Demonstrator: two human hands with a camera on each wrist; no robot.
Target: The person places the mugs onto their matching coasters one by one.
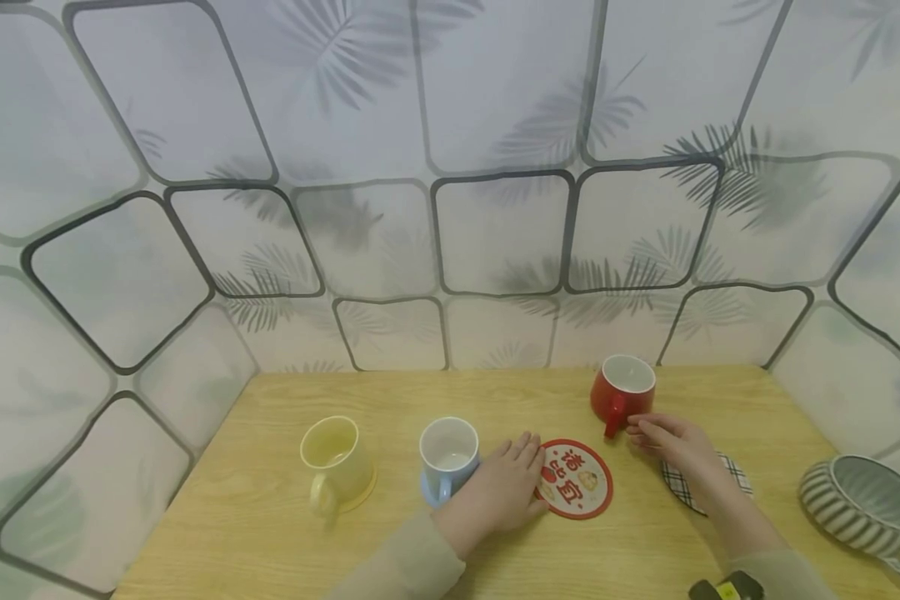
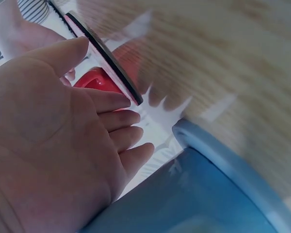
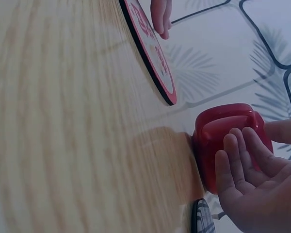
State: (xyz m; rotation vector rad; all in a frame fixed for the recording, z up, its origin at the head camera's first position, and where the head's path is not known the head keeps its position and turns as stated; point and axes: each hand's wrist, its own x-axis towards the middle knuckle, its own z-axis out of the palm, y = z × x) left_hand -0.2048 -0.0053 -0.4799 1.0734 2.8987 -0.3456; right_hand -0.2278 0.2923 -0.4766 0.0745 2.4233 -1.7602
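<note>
Both hands are working low over the table [image 1: 285, 542]: the left hand [image 1: 501, 490] is lying loosely open, fingers nearly straight, at the left edge of the red coaster [image 1: 587, 475]. Behind that coaster, to the right, the red mug [image 1: 603, 396] is standing, and the right hand [image 1: 678, 446] is hovering half-open by its handle; whether they're touching, I'm not telling for sure. Further out, the plaid coaster [image 1: 737, 473] is lying under the right forearm, the blue mug [image 1: 450, 454] and yellow mug [image 1: 345, 471] are sitting leftward, the striped mug [image 1: 843, 510] rightward.
</note>
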